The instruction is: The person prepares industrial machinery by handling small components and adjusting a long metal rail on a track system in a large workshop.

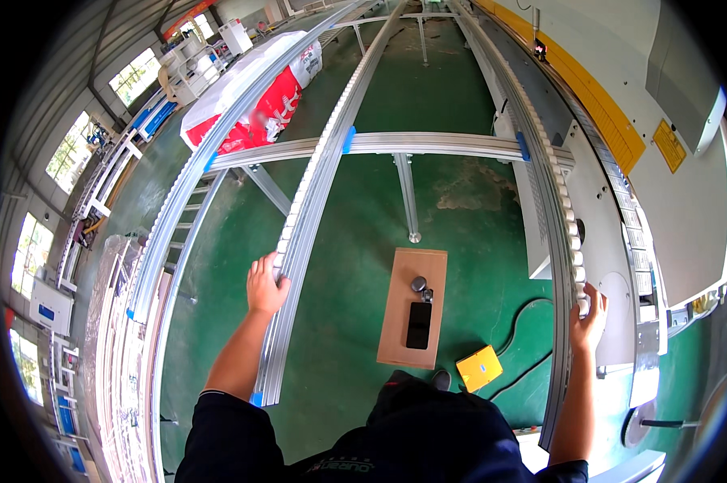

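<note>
Two long aluminium rails run away from me, each with a row of white rollers along its top. My left hand (pixel 267 286) is closed at the near end of the left roller strip (pixel 308 179), fingers curled over it and thumb on the left aluminium rail (pixel 289 322). On the other side, my right hand (pixel 589 319) grips the near end of the right roller strip (pixel 571 217), fingers bent around it beside the right aluminium rail (pixel 558 322). The undersides of both grips are hidden.
An aluminium crossbar (pixel 436 144) with blue end pieces joins the rails. Between them on the green floor lie a wooden board (pixel 408 274) bearing a black phone (pixel 418 325), and a yellow foot pedal (pixel 479 369) with a cable. A large machine (pixel 677 185) stands right.
</note>
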A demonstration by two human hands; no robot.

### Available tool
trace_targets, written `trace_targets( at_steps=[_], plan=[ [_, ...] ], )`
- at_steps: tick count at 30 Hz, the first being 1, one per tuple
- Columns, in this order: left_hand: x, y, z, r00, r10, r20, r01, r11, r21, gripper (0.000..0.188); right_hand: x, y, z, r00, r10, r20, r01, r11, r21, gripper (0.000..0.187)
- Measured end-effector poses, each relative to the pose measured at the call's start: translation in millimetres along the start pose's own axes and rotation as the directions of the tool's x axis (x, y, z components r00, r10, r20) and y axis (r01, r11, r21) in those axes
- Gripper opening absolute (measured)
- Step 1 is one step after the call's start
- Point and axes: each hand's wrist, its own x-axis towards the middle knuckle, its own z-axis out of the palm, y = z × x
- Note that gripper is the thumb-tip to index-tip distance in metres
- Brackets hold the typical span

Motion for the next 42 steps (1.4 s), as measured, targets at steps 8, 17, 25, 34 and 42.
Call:
trace_targets(
  at_steps=[8,17,25,34,42],
  plan=[
    [-2.2,-3.9,4.7,1.000,-0.025,-0.006,0.025,1.000,0.012,0.044,2.7,-6.1,-5.0,0.999,0.003,0.048,0.001,0.997,-0.081,0.042],
    [-0.9,-0.1,2.7,1.000,-0.008,-0.004,0.008,1.000,-0.021,0.045,1.7,1.0,-0.8,0.999,-0.044,0.018,0.044,0.998,-0.037,0.041],
    [-1.7,0.7,1.6,1.000,-0.007,-0.019,0.006,1.000,-0.023,0.043,3.3,-4.7,-2.6,0.999,-0.028,0.039,0.031,0.997,-0.070,0.034],
    [-0.9,-1.8,3.4,0.999,0.025,-0.045,-0.026,0.999,-0.021,0.041,3.0,-5.1,-1.0,0.999,-0.028,0.035,0.031,0.996,-0.080,0.032],
    [-1.2,-1.9,4.2,1.000,0.011,-0.023,-0.011,1.000,-0.013,0.038,3.2,-3.1,-0.7,0.998,-0.025,0.053,0.030,0.995,-0.091,0.029]
  ],
)
